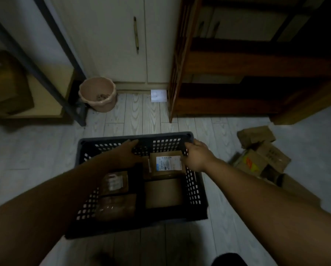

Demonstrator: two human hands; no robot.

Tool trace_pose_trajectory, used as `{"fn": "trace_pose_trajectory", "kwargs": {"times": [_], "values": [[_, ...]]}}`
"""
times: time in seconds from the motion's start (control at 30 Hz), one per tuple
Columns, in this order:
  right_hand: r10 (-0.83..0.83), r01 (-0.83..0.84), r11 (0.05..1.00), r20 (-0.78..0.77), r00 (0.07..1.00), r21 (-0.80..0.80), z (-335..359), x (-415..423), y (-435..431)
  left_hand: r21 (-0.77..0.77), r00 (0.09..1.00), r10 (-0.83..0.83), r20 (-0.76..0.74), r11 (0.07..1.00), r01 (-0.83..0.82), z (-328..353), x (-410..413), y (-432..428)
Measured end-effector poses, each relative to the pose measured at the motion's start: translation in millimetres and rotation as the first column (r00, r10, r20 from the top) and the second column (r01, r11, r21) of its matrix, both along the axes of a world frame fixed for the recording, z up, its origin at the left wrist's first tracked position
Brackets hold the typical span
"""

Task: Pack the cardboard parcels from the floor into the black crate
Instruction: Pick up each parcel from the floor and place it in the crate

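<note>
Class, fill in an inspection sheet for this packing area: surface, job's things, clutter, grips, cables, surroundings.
Surface: pale plank floor, dimly lit.
Job's things: black crate holds several packed parcels; loose parcels piled on the floor to its right.
Clutter: pink bucket, white sheet by the skirting.
Grips: right grip holds the labelled parcel inside the crate; left grip flat beside it.
Cables: nothing seen.
Surroundings: cream cabinet, wooden shelf, metal rack.

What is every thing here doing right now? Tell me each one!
Crate: partly filled with parcels.
Labelled parcel: in crate, right hand grips it.
Left hand: fingers straight, reaching into crate.
Floor parcels: piled, not yet packed.
Bucket: upright.
</note>
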State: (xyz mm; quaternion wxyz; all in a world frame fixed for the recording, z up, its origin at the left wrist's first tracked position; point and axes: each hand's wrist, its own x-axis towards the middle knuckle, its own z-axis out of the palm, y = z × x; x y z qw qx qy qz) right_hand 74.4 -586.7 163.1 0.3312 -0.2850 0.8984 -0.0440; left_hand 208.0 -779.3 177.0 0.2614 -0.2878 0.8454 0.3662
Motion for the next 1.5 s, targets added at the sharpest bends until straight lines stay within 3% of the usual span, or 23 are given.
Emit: {"fn": "trace_pose_trajectory", "kwargs": {"times": [0.17, 0.3, 0.7, 0.9, 1.2, 1.5], "values": [[-0.028, 0.029, 0.999, -0.021, 0.999, 0.032, 181, 9, 36, -0.049, 0.999, -0.025, 0.024, 0.998, 0.027, 171, 15, 27], [-0.047, 0.051, 0.998, -0.089, 0.995, 0.041, 285, 13, 78, -0.071, 0.998, -0.059, -0.016, 0.996, 0.058, 269, 28, 51], [-0.355, 0.358, 0.933, -0.268, 0.896, -0.040, 464, 61, 272, -0.119, 0.880, -0.408, -0.244, 0.913, 0.391, 430, -7, 204], [-0.456, 0.450, 0.888, -0.297, 0.839, -0.091, 504, 77, 398, -0.180, 0.825, -0.495, -0.273, 0.868, 0.462, 465, -28, 320], [-0.510, 0.522, 0.853, -0.250, 0.823, -0.024, 502, 60, 602, -0.079, 0.814, -0.492, -0.310, 0.866, 0.494, 466, -65, 528], [-0.471, 0.477, 0.879, -0.191, 0.861, -0.014, 466, -16, 642, -0.130, 0.825, -0.534, -0.187, 0.845, 0.518, 432, -133, 560]]}}
